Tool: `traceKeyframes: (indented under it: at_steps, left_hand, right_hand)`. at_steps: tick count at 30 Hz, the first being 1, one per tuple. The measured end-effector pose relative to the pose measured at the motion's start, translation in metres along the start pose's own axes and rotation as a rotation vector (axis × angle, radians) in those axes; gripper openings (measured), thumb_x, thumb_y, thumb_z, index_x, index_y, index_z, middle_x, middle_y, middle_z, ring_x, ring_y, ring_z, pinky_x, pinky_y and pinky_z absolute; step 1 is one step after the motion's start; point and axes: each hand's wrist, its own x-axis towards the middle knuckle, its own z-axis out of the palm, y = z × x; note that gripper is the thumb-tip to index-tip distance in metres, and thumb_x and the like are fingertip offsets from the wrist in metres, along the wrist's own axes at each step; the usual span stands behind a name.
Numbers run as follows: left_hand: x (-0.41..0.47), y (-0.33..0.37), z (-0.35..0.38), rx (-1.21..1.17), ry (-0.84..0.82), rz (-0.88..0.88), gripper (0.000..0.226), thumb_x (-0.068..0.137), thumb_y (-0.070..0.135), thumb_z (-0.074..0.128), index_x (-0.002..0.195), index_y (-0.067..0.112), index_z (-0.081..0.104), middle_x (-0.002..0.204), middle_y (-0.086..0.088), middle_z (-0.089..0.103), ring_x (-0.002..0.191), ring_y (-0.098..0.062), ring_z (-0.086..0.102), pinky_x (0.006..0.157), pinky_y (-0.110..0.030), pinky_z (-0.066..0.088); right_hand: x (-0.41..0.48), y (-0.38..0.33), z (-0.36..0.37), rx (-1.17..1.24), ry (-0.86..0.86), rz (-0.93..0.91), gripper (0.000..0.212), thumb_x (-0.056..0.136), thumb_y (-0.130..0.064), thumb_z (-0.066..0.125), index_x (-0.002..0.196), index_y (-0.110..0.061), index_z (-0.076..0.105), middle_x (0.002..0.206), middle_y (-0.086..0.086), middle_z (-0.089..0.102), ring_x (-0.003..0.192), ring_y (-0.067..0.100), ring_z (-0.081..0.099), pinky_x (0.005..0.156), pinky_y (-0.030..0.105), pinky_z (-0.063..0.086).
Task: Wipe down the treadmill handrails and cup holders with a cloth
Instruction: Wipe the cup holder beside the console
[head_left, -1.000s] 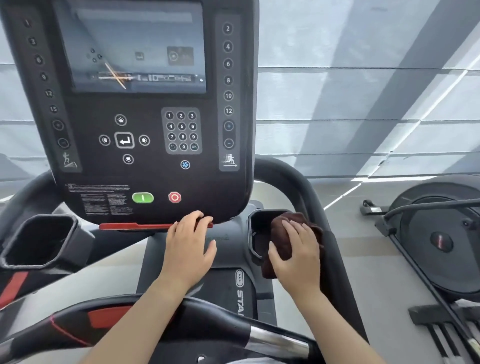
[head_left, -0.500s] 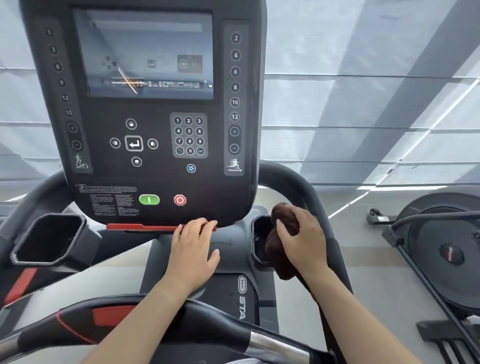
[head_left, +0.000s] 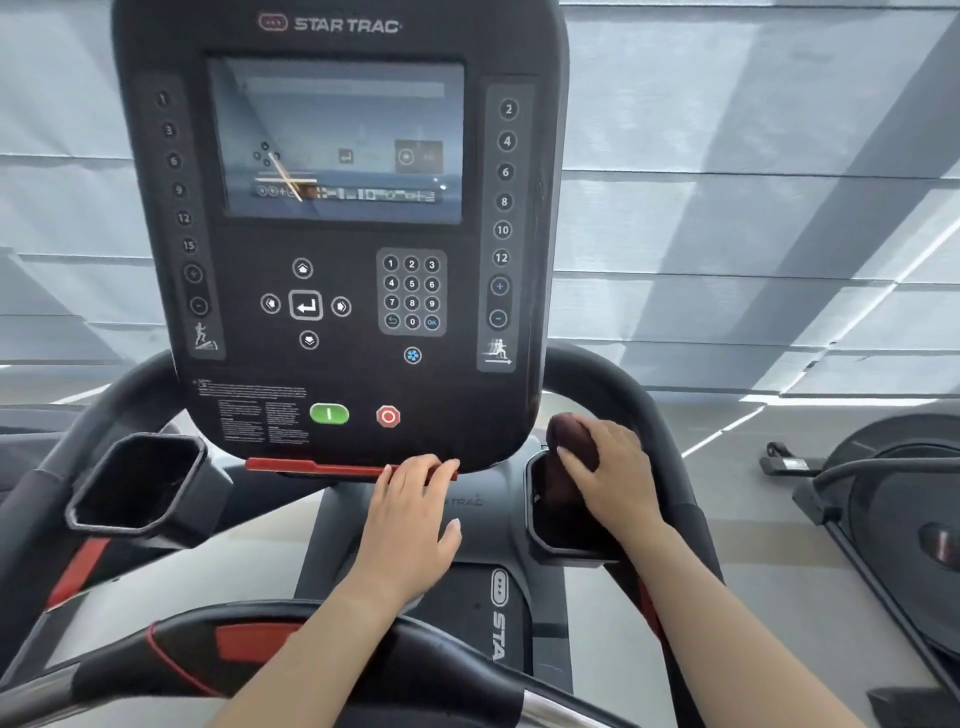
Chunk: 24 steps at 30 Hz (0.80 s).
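Note:
My right hand (head_left: 613, 478) grips a bunched dark brown cloth (head_left: 571, 436) and presses it into the far end of the right cup holder (head_left: 540, 535). Most of the cloth is hidden under my fingers and inside the holder. My left hand (head_left: 410, 514) rests flat, fingers spread, on the grey housing under the console, with its fingertips at the red strip (head_left: 311, 466). The left cup holder (head_left: 83, 514) sits empty at the left. The curved right handrail (head_left: 623, 395) arcs just behind my right hand, and the left handrail (head_left: 109, 400) curves up on the other side.
The black Star Trac console (head_left: 337, 234) stands directly ahead with green start and red stop buttons. A black front grip bar (head_left: 389, 660) with a chrome end crosses below my forearms. Another exercise machine (head_left: 893, 519) stands on the grey floor to the right.
My right hand has carried the cloth from the near side of the right cup holder up to its far end. The left hand stayed put while the view tilted upward.

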Motion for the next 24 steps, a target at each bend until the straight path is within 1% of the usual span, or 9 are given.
traceKeyframes:
  at_steps: [4, 6, 8, 10, 13, 15, 18, 22, 24]
  left_hand:
    - [0.0, 0.0, 0.001, -0.007, -0.003, -0.007, 0.057, 0.079, 0.032, 0.058, 0.132, 0.021, 0.042, 0.13, -0.002, 0.046, 0.127, -0.02, 0.037, 0.112, -0.043, 0.019]
    - [0.0, 0.0, 0.002, -0.007, -0.006, -0.008, 0.056, 0.079, 0.033, 0.057, 0.132, 0.021, 0.041, 0.131, -0.001, 0.045, 0.128, -0.02, 0.036, 0.113, -0.043, 0.018]
    - [0.001, 0.0, 0.003, -0.008, -0.004, -0.006, 0.056, 0.079, 0.033, 0.058, 0.131, 0.021, 0.042, 0.131, -0.002, 0.046, 0.128, -0.02, 0.037, 0.112, -0.043, 0.018]
    - [0.001, -0.001, 0.003, -0.009, -0.002, -0.011, 0.055, 0.079, 0.033, 0.059, 0.13, 0.022, 0.043, 0.13, -0.002, 0.046, 0.128, -0.021, 0.037, 0.112, -0.044, 0.019]
    - [0.002, -0.001, 0.002, -0.017, 0.013, -0.024, 0.051, 0.08, 0.031, 0.058, 0.128, 0.023, 0.044, 0.131, -0.001, 0.046, 0.128, -0.02, 0.037, 0.111, -0.043, 0.019]
    - [0.003, 0.001, 0.001, -0.03, 0.029, -0.025, 0.049, 0.079, 0.028, 0.058, 0.127, 0.023, 0.047, 0.129, -0.001, 0.048, 0.127, -0.02, 0.039, 0.11, -0.043, 0.021]
    - [0.003, 0.001, 0.0, -0.029, 0.024, -0.022, 0.049, 0.08, 0.027, 0.059, 0.127, 0.022, 0.047, 0.13, -0.002, 0.048, 0.127, -0.021, 0.038, 0.11, -0.044, 0.021]
    - [0.003, 0.001, 0.002, -0.031, 0.02, -0.026, 0.05, 0.081, 0.029, 0.058, 0.129, 0.022, 0.045, 0.132, -0.002, 0.046, 0.128, -0.021, 0.036, 0.112, -0.044, 0.018]
    - [0.003, 0.001, 0.002, -0.034, 0.017, -0.027, 0.051, 0.081, 0.029, 0.057, 0.129, 0.023, 0.043, 0.133, -0.002, 0.045, 0.129, -0.021, 0.034, 0.112, -0.043, 0.016]
  right_hand:
    - [-0.01, -0.012, -0.003, -0.007, -0.076, -0.13, 0.033, 0.083, -0.026, 0.067, 0.115, -0.021, 0.061, 0.114, -0.003, 0.065, 0.109, 0.023, 0.054, 0.095, 0.035, 0.037]
    - [-0.019, -0.018, -0.011, 0.062, -0.1, -0.147, 0.034, 0.083, -0.031, 0.064, 0.117, -0.029, 0.058, 0.113, -0.013, 0.061, 0.108, 0.017, 0.052, 0.093, 0.029, 0.036]
    - [-0.028, -0.026, -0.017, 0.116, -0.052, -0.126, 0.034, 0.083, -0.038, 0.058, 0.116, -0.037, 0.053, 0.11, -0.022, 0.055, 0.105, 0.011, 0.05, 0.091, 0.028, 0.038]
    - [-0.036, -0.036, -0.014, 0.099, -0.064, -0.106, 0.037, 0.083, -0.042, 0.055, 0.119, -0.037, 0.051, 0.114, -0.018, 0.057, 0.106, 0.012, 0.049, 0.091, 0.03, 0.039]
    - [-0.045, -0.05, 0.008, 0.076, -0.147, -0.026, 0.045, 0.086, -0.036, 0.058, 0.129, -0.025, 0.049, 0.126, -0.005, 0.058, 0.116, 0.018, 0.049, 0.098, 0.036, 0.041]
    - [-0.048, -0.055, 0.018, 0.091, -0.132, 0.025, 0.051, 0.086, -0.032, 0.06, 0.134, -0.019, 0.048, 0.131, -0.003, 0.055, 0.121, 0.018, 0.047, 0.101, 0.033, 0.04]
    - [-0.058, -0.055, 0.02, 0.02, -0.123, -0.009, 0.052, 0.084, -0.03, 0.062, 0.133, -0.016, 0.05, 0.132, 0.0, 0.056, 0.121, 0.021, 0.049, 0.102, 0.032, 0.04]
    - [-0.079, -0.052, 0.023, -0.117, -0.069, -0.131, 0.049, 0.074, -0.027, 0.072, 0.12, -0.013, 0.061, 0.117, 0.005, 0.065, 0.103, 0.028, 0.061, 0.087, 0.038, 0.051]
    - [-0.07, -0.056, 0.027, -0.159, -0.03, -0.107, 0.05, 0.073, -0.031, 0.072, 0.118, -0.014, 0.061, 0.116, 0.006, 0.065, 0.101, 0.03, 0.062, 0.082, 0.039, 0.052]
